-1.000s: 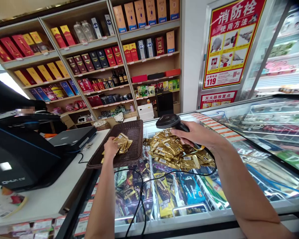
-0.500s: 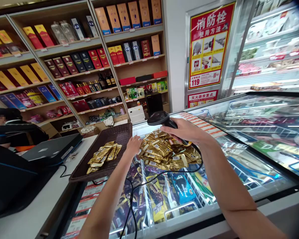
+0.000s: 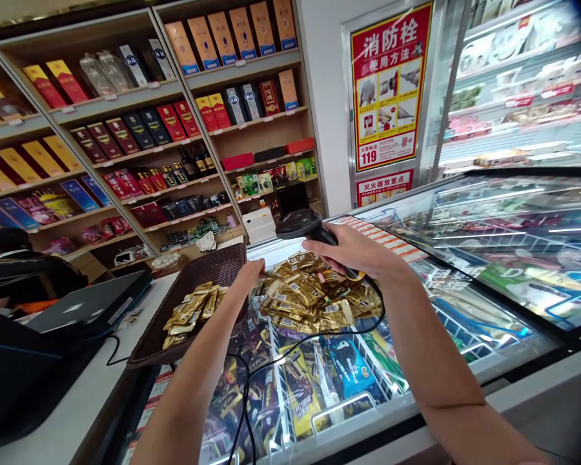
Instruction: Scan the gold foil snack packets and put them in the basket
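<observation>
My right hand [image 3: 353,248] is wrapped round the grip of a black barcode scanner [image 3: 299,224], held above a heap of gold foil packets [image 3: 310,290]. The heap lies on the glass top of a chest freezer [image 3: 436,387]. My left hand [image 3: 250,276] is between the heap and the right rim of a brown woven basket [image 3: 145,336]. Its fingers are mostly hidden behind the hand, so whether they grip anything does not show. More gold packets [image 3: 193,310] lie inside the basket. The scanner's black cable [image 3: 319,334] loops down over the glass.
Left of the basket, a counter [image 3: 91,361] bears dark electronic equipment [image 3: 91,300]. Another person [image 3: 33,271] is at the far left. Shelves of boxed goods [image 3: 126,135] line the back wall beside a red fire-hydrant poster [image 3: 390,90]. Ice-cream packs [image 3: 300,387] show through the glass.
The whole view has shifted, so most things appear further left. My left hand has turned, and its fingers show less than before. The scanner stays above the heap in my right hand.
</observation>
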`<move>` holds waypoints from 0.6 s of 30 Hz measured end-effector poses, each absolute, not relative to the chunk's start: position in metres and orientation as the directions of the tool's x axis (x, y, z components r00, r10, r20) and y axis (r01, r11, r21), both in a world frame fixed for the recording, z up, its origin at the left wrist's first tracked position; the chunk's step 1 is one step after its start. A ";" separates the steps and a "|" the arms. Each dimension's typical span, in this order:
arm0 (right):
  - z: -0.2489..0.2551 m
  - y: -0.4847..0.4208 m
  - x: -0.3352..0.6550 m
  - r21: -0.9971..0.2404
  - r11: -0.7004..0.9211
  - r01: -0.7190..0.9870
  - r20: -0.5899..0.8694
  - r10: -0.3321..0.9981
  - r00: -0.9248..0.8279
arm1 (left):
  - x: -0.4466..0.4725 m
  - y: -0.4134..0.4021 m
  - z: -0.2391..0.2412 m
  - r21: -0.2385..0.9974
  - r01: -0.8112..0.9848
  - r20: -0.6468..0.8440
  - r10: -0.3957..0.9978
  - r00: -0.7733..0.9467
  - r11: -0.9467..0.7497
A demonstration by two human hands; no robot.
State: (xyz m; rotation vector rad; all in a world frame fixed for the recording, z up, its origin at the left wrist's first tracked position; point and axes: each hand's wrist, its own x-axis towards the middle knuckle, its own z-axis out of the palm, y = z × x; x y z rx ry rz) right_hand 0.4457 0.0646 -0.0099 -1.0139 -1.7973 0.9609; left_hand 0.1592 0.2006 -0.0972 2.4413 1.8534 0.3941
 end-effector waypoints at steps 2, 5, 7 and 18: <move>-0.011 0.065 0.446 -0.879 0.389 0.275 0.298 0.900 -0.319 | 0.156 0.192 -0.084 0.266 0.925 0.260 0.944 0.201 -0.270; -0.012 0.065 0.444 -0.864 0.402 0.302 0.300 0.894 -0.332 | 0.149 0.167 -0.072 0.426 0.855 0.379 0.917 0.128 -0.295; -0.013 0.064 0.442 -0.859 0.401 0.320 0.289 0.893 -0.345 | 0.144 0.146 -0.070 0.676 0.660 0.382 0.922 0.066 -0.327; -0.014 0.052 0.412 -0.848 0.405 0.342 0.138 0.792 -0.595 | 0.125 0.109 -0.061 0.933 0.257 0.288 0.951 -0.115 -0.251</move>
